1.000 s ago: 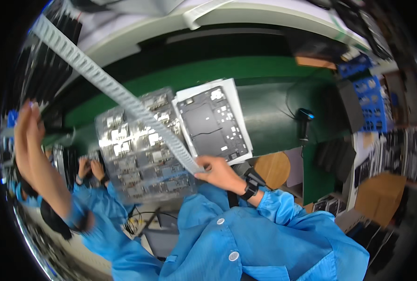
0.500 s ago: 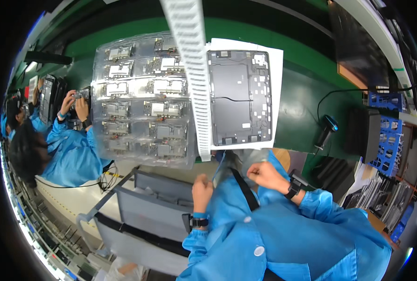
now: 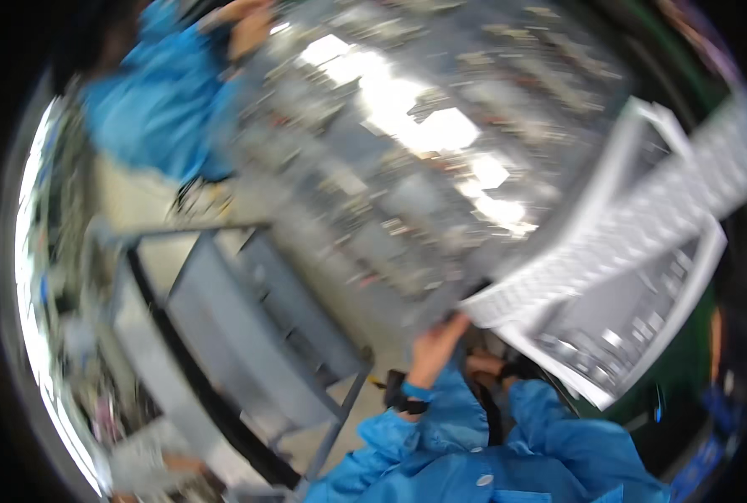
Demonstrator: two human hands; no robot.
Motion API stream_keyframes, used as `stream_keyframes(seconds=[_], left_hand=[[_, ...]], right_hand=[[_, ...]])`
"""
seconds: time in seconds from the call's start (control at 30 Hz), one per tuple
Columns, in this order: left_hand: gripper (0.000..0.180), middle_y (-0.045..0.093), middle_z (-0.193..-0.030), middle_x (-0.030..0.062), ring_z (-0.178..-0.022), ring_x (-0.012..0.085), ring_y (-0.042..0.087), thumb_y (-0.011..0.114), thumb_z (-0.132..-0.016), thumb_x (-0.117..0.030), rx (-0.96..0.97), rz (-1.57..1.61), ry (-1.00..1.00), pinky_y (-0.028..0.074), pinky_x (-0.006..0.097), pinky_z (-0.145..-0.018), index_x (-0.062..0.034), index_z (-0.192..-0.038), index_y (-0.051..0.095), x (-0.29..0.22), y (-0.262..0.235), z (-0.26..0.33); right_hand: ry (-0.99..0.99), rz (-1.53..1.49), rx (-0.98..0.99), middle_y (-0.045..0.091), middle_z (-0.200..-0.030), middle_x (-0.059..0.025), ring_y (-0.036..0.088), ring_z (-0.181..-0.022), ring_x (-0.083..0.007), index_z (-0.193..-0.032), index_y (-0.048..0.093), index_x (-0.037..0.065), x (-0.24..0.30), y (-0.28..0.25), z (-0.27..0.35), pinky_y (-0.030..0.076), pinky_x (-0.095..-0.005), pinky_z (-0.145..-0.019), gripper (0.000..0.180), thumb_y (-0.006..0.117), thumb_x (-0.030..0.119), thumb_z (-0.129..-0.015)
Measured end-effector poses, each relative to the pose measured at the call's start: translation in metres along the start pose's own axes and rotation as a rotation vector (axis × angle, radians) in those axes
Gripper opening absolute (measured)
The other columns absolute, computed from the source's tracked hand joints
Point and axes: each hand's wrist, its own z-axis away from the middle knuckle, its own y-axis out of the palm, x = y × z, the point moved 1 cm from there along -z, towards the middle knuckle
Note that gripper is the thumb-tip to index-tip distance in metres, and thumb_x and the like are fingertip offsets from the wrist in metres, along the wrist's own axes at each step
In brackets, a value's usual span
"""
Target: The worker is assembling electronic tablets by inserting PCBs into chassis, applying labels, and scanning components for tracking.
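The view is smeared by motion. My left hand (image 3: 434,350) reaches up to the near corner of a clear plastic tray (image 3: 306,222) of circuit boards. Its fingertips are beside the lower end of a white strip printed with rows of labels (image 3: 608,239); I cannot tell whether they grip anything. My right hand (image 3: 484,365) is close to my body, just right of the left one, below the strip's end, its fingers blurred. Under the strip, a dark device casing (image 3: 616,314) with small white patches lies on a white sheet (image 3: 576,383).
A grey cart (image 3: 247,335) with a black strap stands at my left. Beyond it, a person in a blue smock (image 3: 163,105) works at the bench, hands (image 3: 247,25) near the tray's far left edge. Cables (image 3: 199,199) lie near that person. Green bench surface (image 3: 667,365) shows at right.
My view has swung left, so the tray fills more of the picture and the casing appears tilted at right. My left hand has moved up to the tray's corner; my right hand has drawn nearer it.
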Motion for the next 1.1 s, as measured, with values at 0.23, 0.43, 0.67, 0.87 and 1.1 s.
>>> stream_keyframes(seconds=[0.23,0.43,0.67,0.87,1.1], left_hand=[[0.027,0.067,-0.106,0.0043,-0.100,0.0130,0.062,0.077,-0.087,0.000,-0.104,0.057,0.143,0.050,0.028,-0.088,0.0011,-0.112,0.066,0.012,-0.009,0.004],[0.026,0.068,-0.103,0.0041,-0.095,0.0142,0.067,0.076,-0.084,0.003,-0.160,-0.058,0.005,0.053,0.027,-0.085,0.0034,-0.108,0.065,-0.020,0.010,0.022],[0.028,0.073,-0.104,0.0082,-0.096,0.0134,0.067,0.075,-0.088,-0.002,0.008,-0.130,0.155,0.055,0.029,-0.086,0.0054,-0.115,0.070,-0.018,-0.002,0.027],[0.021,0.074,-0.094,0.0083,-0.085,0.0109,0.065,0.077,-0.082,0.006,0.136,-0.147,0.293,0.054,0.026,-0.075,0.0071,-0.103,0.074,-0.027,0.000,0.039],[0.031,0.071,-0.097,0.0207,-0.095,0.0262,0.071,0.062,-0.086,0.009,0.324,0.064,0.647,0.057,0.038,-0.087,0.0090,-0.117,0.061,-0.006,-0.018,0.029]], right_hand=[[0.297,0.148,-0.056,0.068,-0.092,-0.0248,0.066,-0.074,-0.0412,-0.088,0.071,-0.001,0.068,0.004,-0.071,0.053,-0.0512,-0.074,0.036,0.060,0.033,-0.086],[0.347,0.111,-0.097,0.068,-0.089,-0.0254,0.066,-0.074,-0.0403,-0.085,0.070,-0.002,0.080,0.002,-0.056,0.052,-0.0516,-0.075,0.033,0.060,0.029,-0.085],[0.359,0.072,-0.149,0.067,-0.086,-0.0260,0.066,-0.075,-0.0392,-0.082,0.069,-0.002,0.079,0.009,-0.048,0.051,-0.0521,-0.076,0.030,0.059,0.025,-0.084],[0.319,0.075,-0.268,0.067,-0.083,-0.0266,0.065,-0.075,-0.0383,-0.079,0.069,-0.003,0.069,0.017,-0.045,0.050,-0.0526,-0.076,0.027,0.059,0.022,-0.083],[0.214,0.087,-0.498,0.066,-0.080,-0.0273,0.065,-0.076,-0.0372,-0.075,0.068,-0.003,0.044,0.015,-0.115,0.050,-0.0531,-0.077,0.024,0.058,0.018,-0.083]])
